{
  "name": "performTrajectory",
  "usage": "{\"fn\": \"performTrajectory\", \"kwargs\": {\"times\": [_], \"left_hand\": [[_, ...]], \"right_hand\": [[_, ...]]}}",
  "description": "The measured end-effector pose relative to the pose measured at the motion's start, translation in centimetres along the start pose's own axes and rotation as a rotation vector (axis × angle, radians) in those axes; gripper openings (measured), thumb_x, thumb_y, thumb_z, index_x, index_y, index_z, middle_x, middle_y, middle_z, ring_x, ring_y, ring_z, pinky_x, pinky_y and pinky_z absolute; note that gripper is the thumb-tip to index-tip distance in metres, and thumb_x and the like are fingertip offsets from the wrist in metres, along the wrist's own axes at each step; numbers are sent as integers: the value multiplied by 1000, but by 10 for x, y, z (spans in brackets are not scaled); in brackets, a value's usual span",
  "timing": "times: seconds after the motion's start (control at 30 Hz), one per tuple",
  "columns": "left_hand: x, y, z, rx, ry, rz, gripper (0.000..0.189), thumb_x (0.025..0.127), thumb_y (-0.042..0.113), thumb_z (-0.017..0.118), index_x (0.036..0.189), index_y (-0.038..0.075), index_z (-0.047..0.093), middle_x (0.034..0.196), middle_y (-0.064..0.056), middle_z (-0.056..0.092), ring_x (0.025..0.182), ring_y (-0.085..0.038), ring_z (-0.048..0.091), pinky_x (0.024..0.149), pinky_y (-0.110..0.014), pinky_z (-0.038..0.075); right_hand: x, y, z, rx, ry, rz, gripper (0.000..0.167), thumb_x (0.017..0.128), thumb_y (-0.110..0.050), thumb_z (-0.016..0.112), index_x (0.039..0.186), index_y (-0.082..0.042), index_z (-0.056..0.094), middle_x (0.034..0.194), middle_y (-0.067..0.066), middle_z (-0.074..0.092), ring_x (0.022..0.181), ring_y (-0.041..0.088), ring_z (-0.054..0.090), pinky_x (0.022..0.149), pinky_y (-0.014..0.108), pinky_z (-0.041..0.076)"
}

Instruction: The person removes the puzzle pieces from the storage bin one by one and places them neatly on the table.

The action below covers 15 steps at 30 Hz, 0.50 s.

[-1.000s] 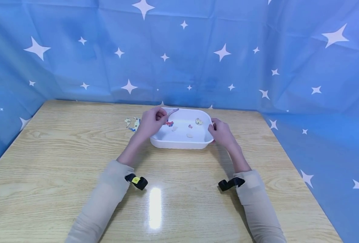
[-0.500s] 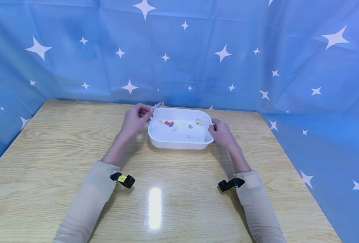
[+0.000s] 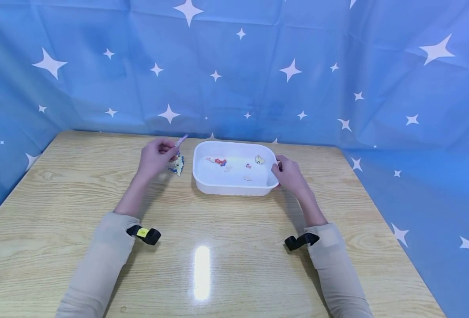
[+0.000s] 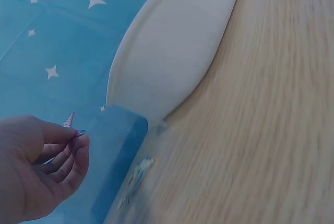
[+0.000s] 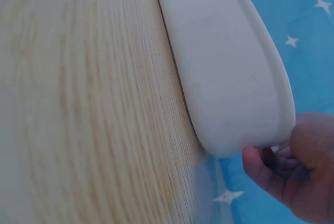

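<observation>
A white tray (image 3: 234, 187) stands on the wooden table, with several small coloured flat pieces (image 3: 219, 161) inside. My right hand (image 3: 287, 173) grips the tray's right rim; in the right wrist view its fingers (image 5: 271, 169) curl under the tray's (image 5: 229, 78) edge. Left of the tray, my left hand (image 3: 155, 157) is raised and pinches a thin pink piece (image 3: 181, 140) between thumb and fingers. The left wrist view shows that piece's tip (image 4: 69, 120) above the curled fingers (image 4: 68, 161). A few more pieces (image 3: 177, 164) lie on the table just right of the left hand.
A blue cloth with white stars (image 3: 234, 66) hangs behind and along both sides of the table (image 3: 218, 247). A bright glare spot sits on the near tabletop. Black straps circle both wrists.
My left hand has drawn leftward out of the tray, carrying the pink piece, and now hangs over the loose pieces on the table. The right hand has stayed on the rim.
</observation>
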<state>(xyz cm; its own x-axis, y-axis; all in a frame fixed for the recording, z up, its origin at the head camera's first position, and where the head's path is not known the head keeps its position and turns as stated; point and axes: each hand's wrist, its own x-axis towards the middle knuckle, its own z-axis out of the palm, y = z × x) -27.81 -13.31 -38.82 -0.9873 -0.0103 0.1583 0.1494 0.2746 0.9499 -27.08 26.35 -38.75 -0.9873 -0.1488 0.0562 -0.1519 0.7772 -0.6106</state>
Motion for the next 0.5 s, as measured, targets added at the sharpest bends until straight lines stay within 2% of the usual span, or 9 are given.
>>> {"fn": "performTrajectory", "kwargs": {"times": [0.1,0.23,0.5], "left_hand": [[-1,-7,-11,16,6,-34,26,99,8,65,114,-12,60,103,-26,66,71,-7,66,79,-34,60],[-3,-15,-23,42,0,-77,26,99,8,63,115,-12,59,105,-26,66,75,-10,67,80,-32,60],[-7,-28,-40,113,-9,-127,26,99,8,62,116,-13,59,105,-30,67,72,-9,67,71,-24,59]], "right_hand": [[0,0,0,0,-1,-1,43,104,-14,44,140,8,48,82,17,58,55,21,61,49,37,57],[0,-1,0,-5,0,-2,43,104,-14,44,140,8,48,80,16,58,54,21,61,49,38,57],[0,-1,0,-22,-2,4,43,104,-15,44,141,8,47,82,16,58,55,21,60,49,35,56]]}}
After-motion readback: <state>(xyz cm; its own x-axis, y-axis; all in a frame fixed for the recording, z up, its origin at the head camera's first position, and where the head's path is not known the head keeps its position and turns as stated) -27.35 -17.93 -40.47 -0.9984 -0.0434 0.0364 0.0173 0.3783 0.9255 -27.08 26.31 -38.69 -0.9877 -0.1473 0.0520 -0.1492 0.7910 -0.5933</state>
